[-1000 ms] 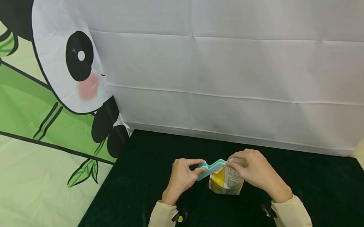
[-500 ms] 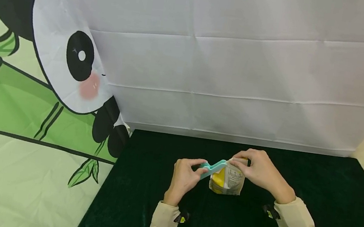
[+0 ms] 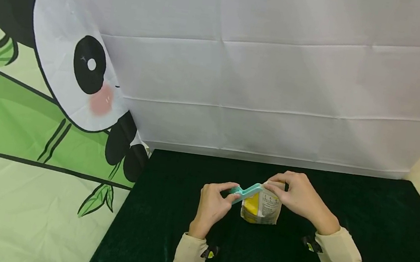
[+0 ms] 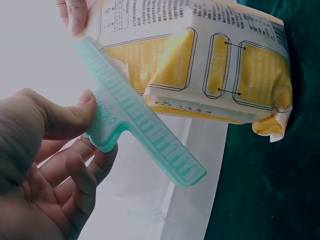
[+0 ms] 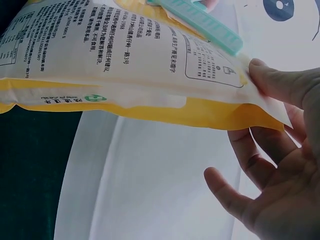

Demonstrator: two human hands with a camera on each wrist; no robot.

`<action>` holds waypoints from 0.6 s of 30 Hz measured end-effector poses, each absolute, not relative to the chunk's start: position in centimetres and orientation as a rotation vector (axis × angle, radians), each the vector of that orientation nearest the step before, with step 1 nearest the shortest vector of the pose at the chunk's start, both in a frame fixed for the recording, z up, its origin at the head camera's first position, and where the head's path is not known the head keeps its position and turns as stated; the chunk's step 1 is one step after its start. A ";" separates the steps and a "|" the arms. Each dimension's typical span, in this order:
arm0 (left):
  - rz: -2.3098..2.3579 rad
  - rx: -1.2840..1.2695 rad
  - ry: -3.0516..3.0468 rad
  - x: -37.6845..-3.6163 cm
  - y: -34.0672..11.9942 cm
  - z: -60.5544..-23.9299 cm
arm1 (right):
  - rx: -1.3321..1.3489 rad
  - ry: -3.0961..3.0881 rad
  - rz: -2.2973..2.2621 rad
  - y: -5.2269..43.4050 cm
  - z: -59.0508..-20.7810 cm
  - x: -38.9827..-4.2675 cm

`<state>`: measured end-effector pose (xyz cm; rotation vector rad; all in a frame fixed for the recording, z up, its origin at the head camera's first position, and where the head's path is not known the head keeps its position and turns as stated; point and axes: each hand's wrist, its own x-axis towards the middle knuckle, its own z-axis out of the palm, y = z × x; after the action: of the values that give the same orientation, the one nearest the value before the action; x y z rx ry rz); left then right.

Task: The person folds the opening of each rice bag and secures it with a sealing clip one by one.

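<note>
Barely changed from a second ago: the left hand (image 3: 212, 204) still pinches the teal clip (image 3: 244, 192), the right hand (image 3: 297, 198) still grips the yellow pouch (image 3: 261, 209) top, upright on the dark desk (image 3: 363, 215).

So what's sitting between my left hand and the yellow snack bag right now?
The teal bag clip spans it: left hand pinches its tab, its far end meets the bag top, seen from head view.

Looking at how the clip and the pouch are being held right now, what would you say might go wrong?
The left hand pinches only the teal clip's small tab, so the clip may twist or slip off the pouch's top edge. The right hand holds the yellow-and-white pouch only by its top; it may tip over on the dark cloth.
</note>
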<state>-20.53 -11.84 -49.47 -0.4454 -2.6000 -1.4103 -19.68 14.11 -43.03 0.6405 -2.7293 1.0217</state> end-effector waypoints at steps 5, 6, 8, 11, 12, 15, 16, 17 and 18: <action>-1.439 -0.447 -2.592 -20.5 -11.9 -49.5 | 0.637 -2.722 1.017 13.9 -43.1 -19.4; -1.443 -0.447 -2.592 -20.4 -11.9 -49.5 | 0.638 -2.720 1.016 13.9 -43.1 -19.4; -1.445 -0.442 -2.593 -20.4 -11.9 -49.5 | 0.647 -2.713 1.014 13.8 -43.1 -19.4; -1.445 -0.441 -2.593 -20.4 -11.9 -49.4 | 0.657 -2.705 1.009 13.8 -43.2 -19.4; -1.446 -0.445 -2.592 -20.4 -11.9 -49.4 | 0.657 -2.706 1.007 13.8 -43.2 -19.4; -1.451 -0.451 -2.597 -20.4 -12.0 -49.4 | 0.651 -2.714 1.026 13.8 -43.3 -19.3; -1.452 -0.455 -2.598 -20.3 -12.0 -49.4 | 0.645 -2.719 1.036 13.8 -43.3 -19.3; -1.454 -0.461 -2.597 -20.3 -12.1 -49.3 | 0.639 -2.724 1.043 13.8 -43.3 -19.2; -1.452 -0.465 -2.597 -20.3 -12.1 -49.3 | 0.634 -2.725 1.048 13.8 -43.4 -19.2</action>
<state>-20.25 -12.07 -49.29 -0.4653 -2.5970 -1.4524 -19.21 13.84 -43.43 0.6340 -2.7254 1.0482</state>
